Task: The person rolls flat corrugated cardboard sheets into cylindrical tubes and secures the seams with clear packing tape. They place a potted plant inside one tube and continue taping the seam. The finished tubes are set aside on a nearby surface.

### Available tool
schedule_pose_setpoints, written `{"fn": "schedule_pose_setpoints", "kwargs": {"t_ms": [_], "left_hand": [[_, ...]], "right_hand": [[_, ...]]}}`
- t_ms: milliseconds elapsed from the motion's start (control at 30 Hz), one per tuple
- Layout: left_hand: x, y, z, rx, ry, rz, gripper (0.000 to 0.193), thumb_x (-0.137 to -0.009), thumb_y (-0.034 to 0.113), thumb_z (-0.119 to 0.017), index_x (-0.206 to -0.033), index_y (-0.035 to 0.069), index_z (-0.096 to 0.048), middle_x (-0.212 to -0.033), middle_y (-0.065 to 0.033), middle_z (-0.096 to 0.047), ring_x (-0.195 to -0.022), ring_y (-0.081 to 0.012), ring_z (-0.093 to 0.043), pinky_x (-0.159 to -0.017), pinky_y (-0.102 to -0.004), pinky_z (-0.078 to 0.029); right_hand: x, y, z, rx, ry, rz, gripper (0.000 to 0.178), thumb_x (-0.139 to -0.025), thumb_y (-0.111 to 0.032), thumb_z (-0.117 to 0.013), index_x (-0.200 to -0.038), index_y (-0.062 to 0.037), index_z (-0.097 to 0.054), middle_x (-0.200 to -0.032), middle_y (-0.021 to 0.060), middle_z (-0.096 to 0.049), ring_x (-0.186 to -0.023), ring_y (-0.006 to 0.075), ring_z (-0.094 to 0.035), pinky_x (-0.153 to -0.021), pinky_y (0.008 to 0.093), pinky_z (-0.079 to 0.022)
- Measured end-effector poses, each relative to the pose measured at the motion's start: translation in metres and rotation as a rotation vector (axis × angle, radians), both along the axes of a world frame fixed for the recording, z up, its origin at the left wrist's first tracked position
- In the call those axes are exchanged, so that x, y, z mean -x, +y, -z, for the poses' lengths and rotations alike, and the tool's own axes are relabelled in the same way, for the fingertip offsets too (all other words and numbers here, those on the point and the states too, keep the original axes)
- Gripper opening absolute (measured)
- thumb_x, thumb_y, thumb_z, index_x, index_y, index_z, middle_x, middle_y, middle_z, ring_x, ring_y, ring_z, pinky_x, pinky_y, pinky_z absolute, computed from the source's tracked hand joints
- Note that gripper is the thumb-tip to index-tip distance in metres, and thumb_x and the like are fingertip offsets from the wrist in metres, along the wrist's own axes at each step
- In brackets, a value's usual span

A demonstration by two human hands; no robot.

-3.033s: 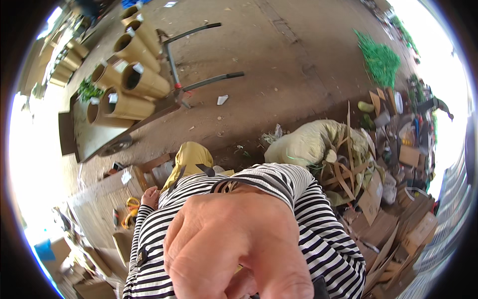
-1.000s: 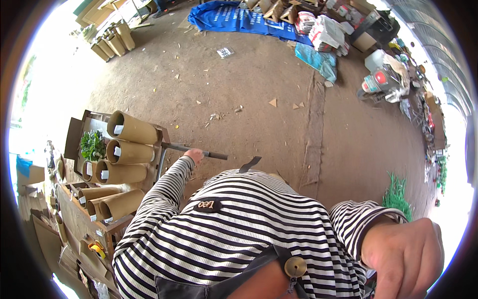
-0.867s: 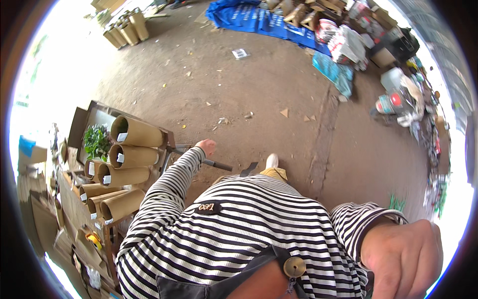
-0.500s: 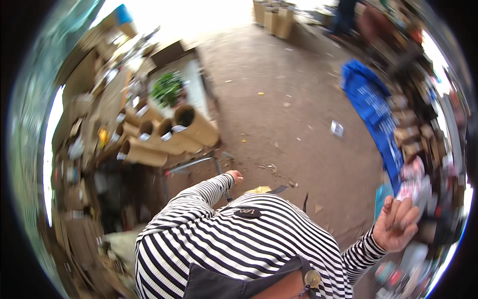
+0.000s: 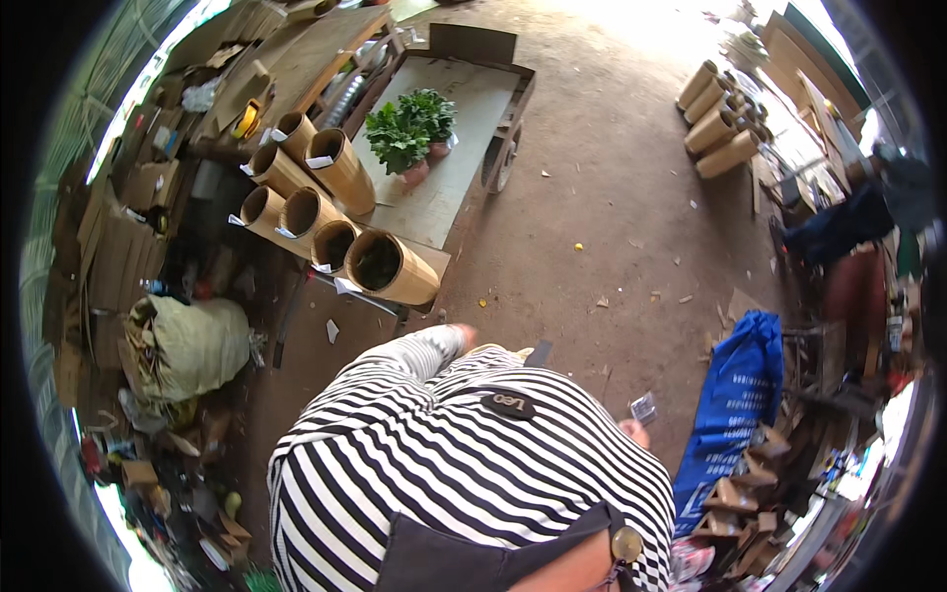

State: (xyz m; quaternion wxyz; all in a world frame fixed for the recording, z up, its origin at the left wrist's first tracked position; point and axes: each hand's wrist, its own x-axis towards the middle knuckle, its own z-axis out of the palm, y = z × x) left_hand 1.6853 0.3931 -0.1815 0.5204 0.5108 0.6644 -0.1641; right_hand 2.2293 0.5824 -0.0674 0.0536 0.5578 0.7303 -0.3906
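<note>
My left hand [image 5: 466, 336] hangs low in front of my striped shirt, near the cart's close corner; it is smeared by motion and its fingers do not show clearly. Of my right hand [image 5: 636, 431], only a small part peeks out past my right side, its fingers mostly hidden. The flat cart [image 5: 457, 202] stands ahead to the left. Several brown cardboard tubes [image 5: 345, 175] stand at its near end, some with white paper tabs at the rim. Behind them on the cart are leafy green plants [image 5: 400, 138] in reddish-brown pots.
A wooden table [image 5: 326, 44] stands beyond the cart at left. More tubes [image 5: 725, 123] are grouped at the far right. A blue printed sheet [image 5: 735, 395] lies to my right beside cardboard pieces. A stuffed pale sack [image 5: 202, 345] sits at left. Scraps dot the dirt floor [image 5: 572, 197].
My view has turned, bringing the cart nearer to the middle and the far-right tubes further right. My right hand, raised and curled before, has dropped beside my body.
</note>
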Motion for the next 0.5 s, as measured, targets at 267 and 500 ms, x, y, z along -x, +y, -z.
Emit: {"fn": "schedule_pose_setpoints", "kwargs": {"t_ms": [267, 500], "left_hand": [[0.084, 0.275, -0.098, -0.517, -0.331, -0.881, 0.041, -0.092, 0.031, -0.068, -0.127, 0.009, -0.065, -0.114, -0.0103, -0.073, -0.096, -0.0192, -0.073, -0.085, -0.0359, -0.058], [0.173, 0.281, -0.043, -0.068, 0.183, -0.500, 0.037, -0.089, 0.043, -0.062, -0.097, 0.009, -0.075, -0.091, -0.0122, -0.075, -0.089, -0.0281, -0.071, -0.086, -0.0433, -0.055]], "right_hand": [[0.056, 0.159, 0.034, 0.333, -0.170, 0.144, 0.026, -0.090, -0.023, -0.071, -0.110, -0.0074, -0.070, -0.093, 0.0121, -0.075, -0.088, 0.0246, -0.073, -0.080, 0.0389, -0.057], [0.124, 0.416, 0.091, 0.275, -0.286, -0.070, 0.026, -0.091, -0.021, -0.068, -0.113, -0.0080, -0.071, -0.088, 0.0120, -0.076, -0.087, 0.0256, -0.073, -0.078, 0.0399, -0.058]]}}
